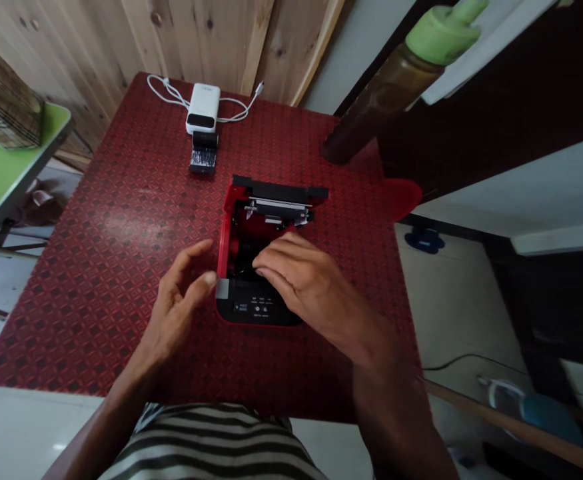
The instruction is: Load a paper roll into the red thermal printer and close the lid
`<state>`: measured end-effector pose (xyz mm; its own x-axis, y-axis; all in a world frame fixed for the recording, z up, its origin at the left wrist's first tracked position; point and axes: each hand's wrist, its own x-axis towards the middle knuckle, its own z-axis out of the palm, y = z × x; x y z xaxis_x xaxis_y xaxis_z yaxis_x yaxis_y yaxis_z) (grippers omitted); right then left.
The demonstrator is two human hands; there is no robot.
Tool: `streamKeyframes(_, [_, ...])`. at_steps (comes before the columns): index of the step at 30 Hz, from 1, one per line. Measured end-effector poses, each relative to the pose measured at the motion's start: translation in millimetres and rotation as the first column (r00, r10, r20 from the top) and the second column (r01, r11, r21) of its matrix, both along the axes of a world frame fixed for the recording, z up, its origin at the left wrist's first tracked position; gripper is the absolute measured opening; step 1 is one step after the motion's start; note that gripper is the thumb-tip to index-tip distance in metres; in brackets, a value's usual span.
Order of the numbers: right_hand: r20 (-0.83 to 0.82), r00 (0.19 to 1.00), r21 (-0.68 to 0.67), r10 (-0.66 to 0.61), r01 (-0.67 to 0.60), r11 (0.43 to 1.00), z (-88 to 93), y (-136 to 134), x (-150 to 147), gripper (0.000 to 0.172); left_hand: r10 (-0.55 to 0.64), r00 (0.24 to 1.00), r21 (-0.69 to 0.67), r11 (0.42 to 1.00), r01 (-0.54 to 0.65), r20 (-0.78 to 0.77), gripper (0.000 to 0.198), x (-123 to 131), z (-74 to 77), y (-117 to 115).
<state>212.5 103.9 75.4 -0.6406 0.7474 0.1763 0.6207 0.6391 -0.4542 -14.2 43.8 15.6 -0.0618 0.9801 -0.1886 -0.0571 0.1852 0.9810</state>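
A red and black device like a small printer lies on the red patterned table, its lid raised at the far side. My right hand reaches over its open compartment from the right, thumb and fingers pinched together inside. What they hold, if anything, is hidden. Beside the device's left wall, my left hand has thumb and fingers apart, the thumb tip at the near left corner. Between those fingers there is nothing.
A white power bank with a white cable lies at the table's far side, a small black roll before it. A tall brown bottle with a green cap stands at the far right corner. A green table is at the left.
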Motion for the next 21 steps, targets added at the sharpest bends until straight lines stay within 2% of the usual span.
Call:
streamKeyframes(1, [-0.062,0.998,0.068,-0.012,0.016,0.998,-0.1,-3,1,0.026,0.025,1.0,0.029,0.999,-0.024,-0.014,0.06,-1,0.0,8])
streamKeyframes(4, [-0.18,0.982,0.215,-0.054,0.093,0.972,2.6,-18,4,0.021,0.087,0.995,0.227,0.971,-0.074,-0.049,0.063,-2,4.0,44])
streamKeyframes(6, [-0.18,0.979,0.237,-0.1,0.142,0.961,4.3,-31,3,0.02,0.082,0.995,0.328,0.943,-0.059,-0.058,0.064,2,11.0,70])
streamKeyframes(9, [-0.16,0.975,0.28,-0.152,0.193,0.94,2.1,-52,2,0.02,0.011,0.997,0.376,0.926,0.016,-0.07,0.05,11,23.6,91])
streamKeyframes(13, [-0.1,0.972,0.381,-0.212,0.234,0.894,-8.4,-70,1,0.021,0.046,0.996,0.413,0.911,-0.009,-0.079,0.037,17,31.6,78])
streamKeyframes(17, [-0.054,0.96,0.46,-0.275,0.268,0.847,-15.5,-75,-1,0.021,0.057,0.993,0.304,0.953,-0.024,-0.102,0.015,17,27.2,50])
streamKeyframes(21, [-0.086,0.95,0.415,-0.301,0.309,0.856,-13.8,-74,-5,0.015,0.01,1.0,0.192,0.981,-0.015,0.029,0.045,16,14.4,31])
